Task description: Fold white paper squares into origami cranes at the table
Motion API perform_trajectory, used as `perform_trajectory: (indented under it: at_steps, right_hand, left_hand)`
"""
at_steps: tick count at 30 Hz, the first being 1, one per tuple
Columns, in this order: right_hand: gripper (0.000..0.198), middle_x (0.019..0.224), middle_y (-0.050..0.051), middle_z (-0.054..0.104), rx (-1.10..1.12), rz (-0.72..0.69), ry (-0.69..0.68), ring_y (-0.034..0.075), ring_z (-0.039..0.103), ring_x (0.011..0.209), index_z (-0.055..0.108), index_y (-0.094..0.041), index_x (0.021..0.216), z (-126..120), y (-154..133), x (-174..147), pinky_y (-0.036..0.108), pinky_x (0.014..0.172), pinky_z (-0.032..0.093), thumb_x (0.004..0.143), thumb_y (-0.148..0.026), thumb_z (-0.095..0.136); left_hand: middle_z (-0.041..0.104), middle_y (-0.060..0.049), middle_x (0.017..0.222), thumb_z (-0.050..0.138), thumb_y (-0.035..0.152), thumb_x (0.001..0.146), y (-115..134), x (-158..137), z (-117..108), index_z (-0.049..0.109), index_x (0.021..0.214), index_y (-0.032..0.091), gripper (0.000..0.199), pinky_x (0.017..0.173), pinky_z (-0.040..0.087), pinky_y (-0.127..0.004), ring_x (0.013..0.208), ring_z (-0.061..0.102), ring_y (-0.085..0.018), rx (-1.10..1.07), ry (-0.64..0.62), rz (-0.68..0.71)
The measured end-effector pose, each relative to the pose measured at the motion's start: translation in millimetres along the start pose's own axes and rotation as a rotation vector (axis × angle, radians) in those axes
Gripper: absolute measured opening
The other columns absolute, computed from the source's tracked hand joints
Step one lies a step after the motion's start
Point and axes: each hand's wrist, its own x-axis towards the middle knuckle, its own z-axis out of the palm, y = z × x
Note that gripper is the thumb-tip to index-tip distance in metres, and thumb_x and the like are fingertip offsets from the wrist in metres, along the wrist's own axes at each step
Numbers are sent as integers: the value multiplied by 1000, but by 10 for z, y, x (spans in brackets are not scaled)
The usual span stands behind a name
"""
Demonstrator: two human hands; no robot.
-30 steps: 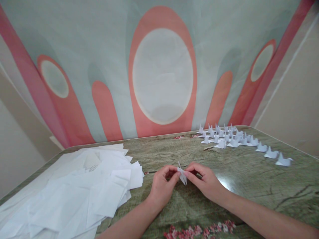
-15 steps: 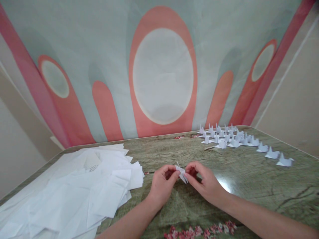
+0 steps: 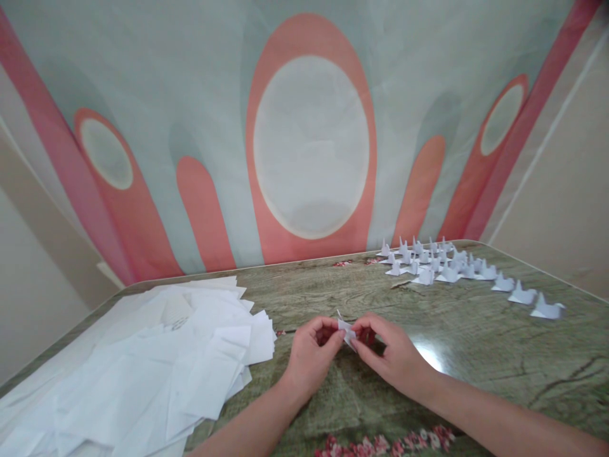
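Note:
A small folded white paper crane (image 3: 347, 331) is held between my two hands above the middle of the table. My left hand (image 3: 313, 350) pinches its left side between thumb and fingers. On the other side, my right hand (image 3: 391, 349) has thumb and fingers closed on the right edge of the paper. A thin point of the crane sticks up above the fingertips. Parts of the paper are hidden behind the fingers.
A wide, loose pile of white paper sheets (image 3: 143, 362) covers the left of the table (image 3: 304, 292). Several finished-looking paper cranes (image 3: 450, 271) stand in rows at the back right. A patterned backdrop (image 3: 309, 146) rises behind the table's far edge.
My right hand's fingers have closed further over the crane's right side, so less of the paper shows. The left hand has hardly moved.

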Motion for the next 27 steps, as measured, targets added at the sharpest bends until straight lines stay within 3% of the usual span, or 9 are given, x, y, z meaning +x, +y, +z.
perform_trajectory:
  at_steps: [7, 14, 22, 27]
  right_hand:
    - [21, 79, -1, 57, -49, -25, -5, 13, 55, 70, 53, -21, 89, 27, 18, -16, 25, 65, 43, 72, -8, 50]
    - [16, 77, -1, 57, -99, 10, 13, 13, 55, 69, 53, -20, 84, 52, 20, -17, 26, 65, 43, 72, -9, 51]
    - [8, 72, 0, 59, -12, 52, 12, 14, 55, 66, 54, -19, 81, 14, -34, -2, 26, 64, 44, 83, -21, 46]
    - [14, 82, 4, 62, 62, 58, 19, 16, 58, 74, 54, -19, 92, -17, -15, 21, 28, 68, 45, 86, -28, 45]
  left_hand:
    - [64, -3, 69, 63, 18, 69, 11, 6, 1, 60, 73, 12, 7, 63, 45, -23, 63, 57, -13, 21, 9, -5]
    - [64, -3, 69, 61, 20, 71, 43, -5, 5, 61, 73, 12, 8, 62, 45, -23, 63, 57, -13, 122, -11, 15]
    - [61, -1, 67, 60, 21, 72, -5, -26, 7, 60, 75, 14, 8, 58, 43, -21, 59, 53, -12, 240, -14, 91]
    - [61, -1, 68, 60, 22, 72, -12, -25, 1, 60, 76, 14, 8, 60, 44, -22, 62, 55, -13, 246, -33, 93]
